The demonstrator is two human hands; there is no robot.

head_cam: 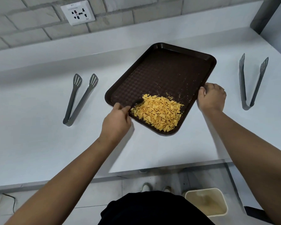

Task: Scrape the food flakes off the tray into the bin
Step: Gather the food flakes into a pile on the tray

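- The food flakes (157, 112), yellow-orange, lie heaped in the near corner of the tray (165, 73), with fine crumbs scattered toward 1 o'clock of the heap.
- The tray is dark brown and textured, and lies skewed on the white counter (31, 135), its long axis running from about 7 o'clock to 1 o'clock.
- A dark scraper tool (137, 102) touches the heap's edge at 9 o'clock; its shape is hard to make out against the tray.
- The left hand (116, 120) sits at the tray's near-left rim, its fingers curled round the scraper tool's handle.
- The right hand (212, 96) is at the tray's right rim, at 3 o'clock of the heap, its fingers curled over the edge, holding the tray.
- The bin (206, 201), cream-coloured and open, stands on the floor below the counter's edge, at 5 o'clock of the tray.
- Left tongs (79, 98) lie on the counter at 9 o'clock of the tray, arms spread.
- Right tongs (250, 82) lie at 3 o'clock, well apart from the tray.
- A wall socket (78, 13) is set in the pale brick wall at 11 o'clock.
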